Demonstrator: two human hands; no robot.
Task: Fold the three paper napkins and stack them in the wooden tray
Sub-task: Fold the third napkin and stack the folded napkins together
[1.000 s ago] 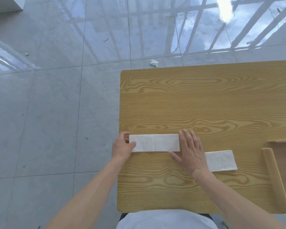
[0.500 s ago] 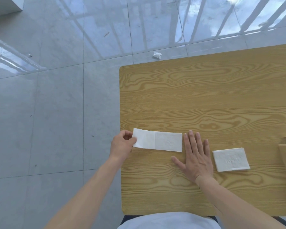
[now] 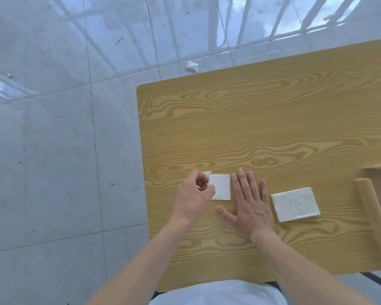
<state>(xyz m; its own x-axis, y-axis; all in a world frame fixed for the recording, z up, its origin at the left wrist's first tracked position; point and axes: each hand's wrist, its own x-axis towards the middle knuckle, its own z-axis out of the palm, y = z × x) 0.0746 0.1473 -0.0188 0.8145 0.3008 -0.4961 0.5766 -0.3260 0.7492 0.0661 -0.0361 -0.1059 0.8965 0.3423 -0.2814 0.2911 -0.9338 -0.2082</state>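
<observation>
Left hand [image 3: 194, 192] pinching raised left edge of thin white paper napkin [image 3: 220, 187], carrying it rightward over itself. Right hand [image 3: 250, 202] lying flat, fingers spread, holding nothing, pinning right end on light wood-grain surface [image 3: 262, 128]. Folded white napkin [image 3: 295, 204] lying near wooden tray [image 3: 371, 208]. Judged: featherweight, limp, tearable; gripping at edge corners advisable.

No readable text, labels, brands or numbers anywhere; napkins, table, tray and floor all carry none.
</observation>
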